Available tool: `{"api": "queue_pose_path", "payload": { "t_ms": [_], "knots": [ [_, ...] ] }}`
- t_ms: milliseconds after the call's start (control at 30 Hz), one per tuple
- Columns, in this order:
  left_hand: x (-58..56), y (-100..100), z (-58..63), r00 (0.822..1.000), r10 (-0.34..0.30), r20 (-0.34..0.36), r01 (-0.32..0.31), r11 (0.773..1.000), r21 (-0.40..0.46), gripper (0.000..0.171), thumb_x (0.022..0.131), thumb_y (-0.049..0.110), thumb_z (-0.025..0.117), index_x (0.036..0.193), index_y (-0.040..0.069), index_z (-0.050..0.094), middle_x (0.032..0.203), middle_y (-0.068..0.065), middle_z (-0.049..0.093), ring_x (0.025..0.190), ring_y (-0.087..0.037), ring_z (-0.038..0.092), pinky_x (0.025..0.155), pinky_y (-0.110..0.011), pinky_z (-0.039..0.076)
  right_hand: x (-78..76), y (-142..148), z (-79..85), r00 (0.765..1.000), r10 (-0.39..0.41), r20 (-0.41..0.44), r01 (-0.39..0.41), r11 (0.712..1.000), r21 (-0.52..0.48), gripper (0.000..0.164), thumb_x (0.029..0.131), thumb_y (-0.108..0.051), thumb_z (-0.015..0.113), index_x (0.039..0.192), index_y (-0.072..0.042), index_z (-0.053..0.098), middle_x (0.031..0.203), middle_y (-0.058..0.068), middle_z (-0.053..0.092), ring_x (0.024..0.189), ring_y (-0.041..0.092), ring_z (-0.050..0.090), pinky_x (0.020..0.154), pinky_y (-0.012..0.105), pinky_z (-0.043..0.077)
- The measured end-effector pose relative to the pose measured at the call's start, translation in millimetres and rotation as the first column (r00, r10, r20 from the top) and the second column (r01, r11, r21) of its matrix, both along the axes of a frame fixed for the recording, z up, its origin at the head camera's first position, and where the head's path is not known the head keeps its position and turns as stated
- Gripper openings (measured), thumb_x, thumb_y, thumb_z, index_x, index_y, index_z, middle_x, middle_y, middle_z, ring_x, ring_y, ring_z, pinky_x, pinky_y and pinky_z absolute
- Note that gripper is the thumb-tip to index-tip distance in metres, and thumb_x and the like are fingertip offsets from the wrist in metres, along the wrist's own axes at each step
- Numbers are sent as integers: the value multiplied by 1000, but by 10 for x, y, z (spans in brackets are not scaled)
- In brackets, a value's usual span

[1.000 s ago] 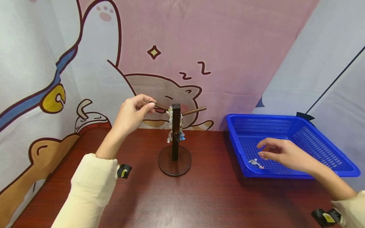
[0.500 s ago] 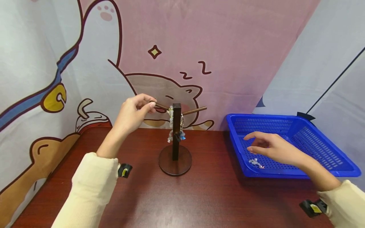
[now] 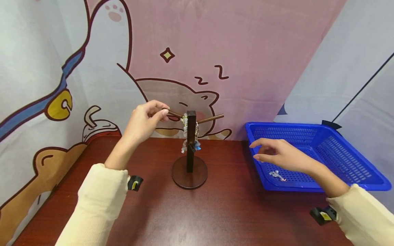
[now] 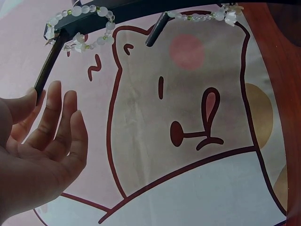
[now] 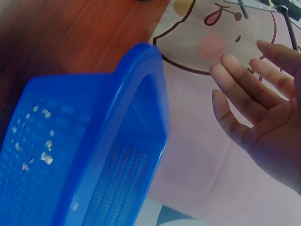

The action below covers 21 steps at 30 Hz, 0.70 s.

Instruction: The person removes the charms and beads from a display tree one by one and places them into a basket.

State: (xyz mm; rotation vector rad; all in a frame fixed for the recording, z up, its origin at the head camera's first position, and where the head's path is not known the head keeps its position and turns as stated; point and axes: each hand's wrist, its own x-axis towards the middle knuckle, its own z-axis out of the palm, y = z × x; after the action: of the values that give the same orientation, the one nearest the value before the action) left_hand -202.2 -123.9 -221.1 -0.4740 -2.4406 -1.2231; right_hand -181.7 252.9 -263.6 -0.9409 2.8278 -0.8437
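A dark wooden stand (image 3: pixel 190 147) with a round base and side pegs stands upright on the table. My left hand (image 3: pixel 147 119) pinches the outer end of its upper left peg (image 4: pixel 49 68) between thumb and forefinger. A beaded bracelet (image 4: pixel 106 23) with pale and yellow-green beads hangs on that peg near the post. Another pale bracelet (image 4: pixel 202 18) hangs at a lower peg, and one with a blue charm (image 3: pixel 197 147) hangs right of the post. My right hand (image 3: pixel 280 153), fingers loosely bent and holding nothing, is above the left side of the blue basket (image 3: pixel 261 181).
Inside the basket, near its front left corner, lies a small clear beaded piece (image 3: pixel 277 175) with a pinkish end. The upper right peg (image 3: pixel 212 118) sticks out beyond the post. A cartoon-printed cloth (image 3: pixel 246 51) hangs behind the reddish-brown table (image 3: pixel 227 212).
My right hand has moved left and slightly up, from over the beaded piece to the basket's left rim. My left hand keeps its pinch on the peg.
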Motion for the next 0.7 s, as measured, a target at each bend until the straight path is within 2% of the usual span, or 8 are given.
{"api": "queue_pose_path", "payload": {
  "t_ms": [300, 700],
  "knots": [
    [-5, -5, -2, 1000, 6, 13, -6, 1000, 4, 14, 91, 13, 56, 100, 5, 65, 77, -10, 67, 66, -16, 54, 57, -25, 34, -80, -273, 36, 998, 54, 10, -54, 999, 5, 25, 87, -17, 63, 110, -11, 58, 76, -10, 63, 70, 8, 59, 61, 27, 45],
    [-7, 3, -6, 1000, 5, 14, -5, 1000, 1, 14, 91, 13, 56, 100, 5, 65, 77, -10, 68, 68, -17, 55, 59, -26, 35, -179, -579, -43, 994, 109, -8, -109, 994, 3, 21, 86, -16, 64, 106, -10, 60, 79, -6, 64, 70, 8, 56, 63, 28, 45]
  ]
}}
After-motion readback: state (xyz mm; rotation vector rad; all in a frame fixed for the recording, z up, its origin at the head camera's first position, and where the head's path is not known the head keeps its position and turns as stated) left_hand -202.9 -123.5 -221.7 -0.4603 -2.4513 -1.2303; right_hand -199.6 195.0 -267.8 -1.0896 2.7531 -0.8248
